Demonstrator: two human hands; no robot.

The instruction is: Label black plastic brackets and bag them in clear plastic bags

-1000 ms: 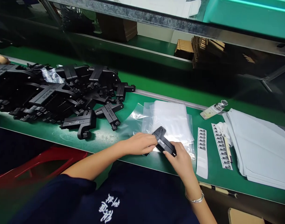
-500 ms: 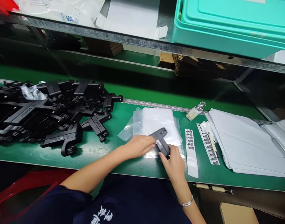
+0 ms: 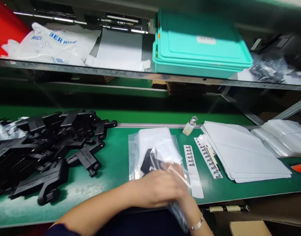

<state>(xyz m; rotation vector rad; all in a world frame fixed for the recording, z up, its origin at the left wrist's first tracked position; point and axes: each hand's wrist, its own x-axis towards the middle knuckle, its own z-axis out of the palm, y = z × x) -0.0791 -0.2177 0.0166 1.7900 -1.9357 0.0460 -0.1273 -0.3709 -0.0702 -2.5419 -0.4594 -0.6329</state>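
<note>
A black plastic part (image 3: 147,161), T-shaped a moment earlier, lies tilted over the white stack, with clear film around its near end. My right hand (image 3: 181,178) is closed at that near end, its fingers partly hidden behind my left hand. Crossing in front, my left hand (image 3: 157,188) is curled and blurred, closed on the clear plastic bag (image 3: 178,214), whose loose end hangs below both hands. Beneath them is a stack of white sheets and clear bags (image 3: 156,139). To the left lies a heap of similar black parts (image 3: 85,157).
Label strips (image 3: 193,168) lie right of the stack, with a small bottle (image 3: 189,126) behind. Farther right are white sheets (image 3: 246,154), a pen (image 3: 213,157) and more clear bags (image 3: 285,137). Overhead, a shelf (image 3: 130,72) carries a teal box (image 3: 202,52) and a white bag (image 3: 54,44).
The black part has gone from bare between both hands to having clear film around it. My left hand has crossed over my right. The head view has tilted up, showing more shelf.
</note>
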